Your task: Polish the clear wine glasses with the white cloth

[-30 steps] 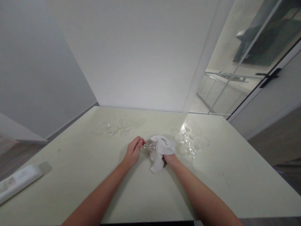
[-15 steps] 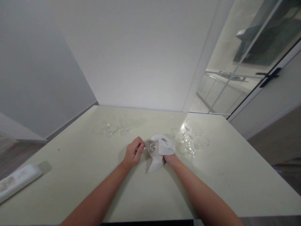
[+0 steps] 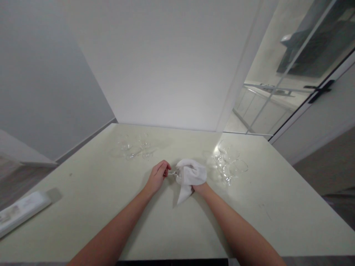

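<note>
Our L hand (image 3: 159,174) grips a wineglass (image 3: 174,173) stem; cloth (image 3: 193,173) wraps its bowl, R of those fingers. Can't tell R hand (image 3: 198,187) grip, fingers hidden w/in.

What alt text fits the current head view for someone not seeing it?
A left hand holds a clear stemmed glass by its stem; a white cloth, draped over the right hand, covers most of the bowl. The pale table holds one glass cluster on the left, another on the right.
</note>
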`<control>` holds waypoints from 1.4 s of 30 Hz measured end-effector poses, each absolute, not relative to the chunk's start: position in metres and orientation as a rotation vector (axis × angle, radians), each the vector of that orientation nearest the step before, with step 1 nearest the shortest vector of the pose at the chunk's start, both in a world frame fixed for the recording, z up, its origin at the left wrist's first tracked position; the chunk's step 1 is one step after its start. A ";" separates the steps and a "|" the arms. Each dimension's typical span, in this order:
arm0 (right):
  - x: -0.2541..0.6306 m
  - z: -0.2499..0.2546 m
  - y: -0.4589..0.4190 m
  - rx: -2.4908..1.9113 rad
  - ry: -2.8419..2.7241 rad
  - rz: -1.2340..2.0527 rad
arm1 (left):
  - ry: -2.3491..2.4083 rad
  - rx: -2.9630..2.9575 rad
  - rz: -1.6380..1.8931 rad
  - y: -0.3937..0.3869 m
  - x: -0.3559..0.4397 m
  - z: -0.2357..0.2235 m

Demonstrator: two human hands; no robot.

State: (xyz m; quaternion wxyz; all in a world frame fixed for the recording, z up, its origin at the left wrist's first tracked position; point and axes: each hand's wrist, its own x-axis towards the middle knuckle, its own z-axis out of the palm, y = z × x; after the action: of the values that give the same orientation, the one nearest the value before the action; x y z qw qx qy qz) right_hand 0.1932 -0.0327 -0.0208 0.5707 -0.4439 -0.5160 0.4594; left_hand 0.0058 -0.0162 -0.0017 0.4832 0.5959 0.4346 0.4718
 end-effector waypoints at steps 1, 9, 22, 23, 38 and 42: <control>0.195 -0.026 -0.031 -1.070 -1.187 1.045 | 1.058 1.508 1.179 -0.018 0.005 -0.002; 0.186 -0.024 -0.037 -1.049 -0.704 1.299 | 1.120 1.459 1.319 -0.024 0.009 0.001; 0.198 0.008 -0.060 -0.783 -1.293 1.604 | 0.824 1.959 1.443 -0.035 -0.008 0.002; 0.197 0.006 -0.059 -0.792 -1.307 1.580 | 0.823 1.976 1.443 -0.035 -0.008 0.001; 0.191 0.001 -0.056 -0.788 -1.287 1.503 | 0.966 1.629 1.440 -0.025 -0.003 -0.005; 0.191 -0.001 -0.054 -0.780 -1.282 1.488 | 0.943 1.691 1.425 -0.028 -0.004 -0.005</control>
State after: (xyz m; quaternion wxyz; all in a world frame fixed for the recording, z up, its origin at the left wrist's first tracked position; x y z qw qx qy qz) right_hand 0.1907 -0.0540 -0.0011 0.4920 -0.3212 -0.5281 0.6131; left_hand -0.0045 -0.0281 -0.0053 0.3606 0.6560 0.3657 0.5530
